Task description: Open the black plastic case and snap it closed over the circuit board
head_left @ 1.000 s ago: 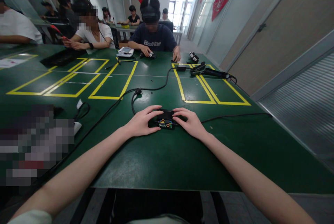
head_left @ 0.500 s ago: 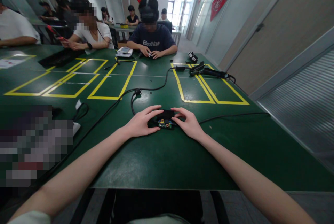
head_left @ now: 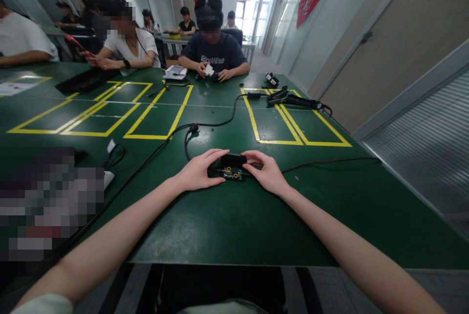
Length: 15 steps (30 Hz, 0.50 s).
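A small black case lies on the green table, its cover point(head_left: 233, 159) tilted up behind a circuit board point(head_left: 232, 174) with yellow ring-shaped parts. My left hand point(head_left: 203, 170) grips the left end of the cover between fingers and thumb, the thumb near the board's left edge. At the right end, my right hand point(head_left: 264, 170) pinches the cover with its fingertips. A black cable point(head_left: 311, 162) runs from the case to the right, and another comes from the left behind my left hand.
Yellow tape rectangles mark the green table point(head_left: 220, 226). A plug point(head_left: 193, 129) and long cable lie beyond my left hand. Black gear point(head_left: 298, 102) rests at the back right. Across the table a person point(head_left: 214, 52) handles small parts; other people sit at the left.
The black cover has tilted more upright over the board, and my fingertips have shifted slightly with it. The person opposite now holds up a white item.
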### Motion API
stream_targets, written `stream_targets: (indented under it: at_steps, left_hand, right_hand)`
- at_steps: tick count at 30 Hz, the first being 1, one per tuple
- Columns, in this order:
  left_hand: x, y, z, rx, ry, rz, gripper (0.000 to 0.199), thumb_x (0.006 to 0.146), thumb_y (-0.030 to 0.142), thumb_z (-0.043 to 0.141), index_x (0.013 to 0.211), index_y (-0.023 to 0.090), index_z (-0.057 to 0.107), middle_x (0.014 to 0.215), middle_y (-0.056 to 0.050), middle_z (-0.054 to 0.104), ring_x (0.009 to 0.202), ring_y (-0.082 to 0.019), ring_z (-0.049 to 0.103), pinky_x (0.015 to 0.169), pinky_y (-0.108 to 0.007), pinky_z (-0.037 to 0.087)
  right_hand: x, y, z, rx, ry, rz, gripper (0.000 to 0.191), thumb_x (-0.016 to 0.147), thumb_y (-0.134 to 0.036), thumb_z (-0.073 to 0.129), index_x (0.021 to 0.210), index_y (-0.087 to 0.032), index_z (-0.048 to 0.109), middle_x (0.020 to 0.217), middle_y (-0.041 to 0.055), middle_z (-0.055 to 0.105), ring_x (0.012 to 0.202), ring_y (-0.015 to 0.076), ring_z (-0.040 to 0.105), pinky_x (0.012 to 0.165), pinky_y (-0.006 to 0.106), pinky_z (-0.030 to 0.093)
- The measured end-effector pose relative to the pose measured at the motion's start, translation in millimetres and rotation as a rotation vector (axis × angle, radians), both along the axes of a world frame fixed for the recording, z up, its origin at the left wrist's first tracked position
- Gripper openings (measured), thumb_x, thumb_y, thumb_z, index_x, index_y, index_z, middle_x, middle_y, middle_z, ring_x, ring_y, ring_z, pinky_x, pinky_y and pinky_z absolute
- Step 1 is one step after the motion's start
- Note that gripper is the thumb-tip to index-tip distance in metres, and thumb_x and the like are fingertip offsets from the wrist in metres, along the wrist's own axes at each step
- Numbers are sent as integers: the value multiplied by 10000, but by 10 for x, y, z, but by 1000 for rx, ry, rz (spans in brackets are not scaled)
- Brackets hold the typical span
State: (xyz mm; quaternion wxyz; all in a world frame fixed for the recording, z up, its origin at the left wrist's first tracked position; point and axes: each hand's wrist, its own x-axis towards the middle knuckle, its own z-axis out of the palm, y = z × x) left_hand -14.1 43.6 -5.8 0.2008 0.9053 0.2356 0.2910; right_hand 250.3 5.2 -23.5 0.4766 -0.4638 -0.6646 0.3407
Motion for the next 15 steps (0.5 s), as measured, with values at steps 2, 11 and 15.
stream_targets:
  at_steps: [2,11,15]
  left_hand:
    - [-5,9,-11,-22,9,13,809,853,319,796,1567,264,418,1359,-114,644,1183,-269,678,1026,-451,576]
    - [-12,8,-30,-54,-6,7,824,835,297,808,1564,276,424,1221,-74,690,1065,-238,703,974,-417,583]
    - [-9,-5,-12,-56,-3,2,815,842,294,800,1564,272,423,1225,-79,663,1051,-234,698,960,-405,587]
  right_hand:
    - [3,-5,15,4,-3,10,258,838,-235,708,1095,-213,721,1029,48,778,897,195,749,913,383,621]
    - [-3,-39,90,-48,9,73,164,810,-278,735,956,-203,734,925,50,780,894,215,758,902,401,623]
    - [8,-17,50,-191,123,0,271,739,-368,814,923,-201,708,872,55,783,824,231,773,793,391,652]
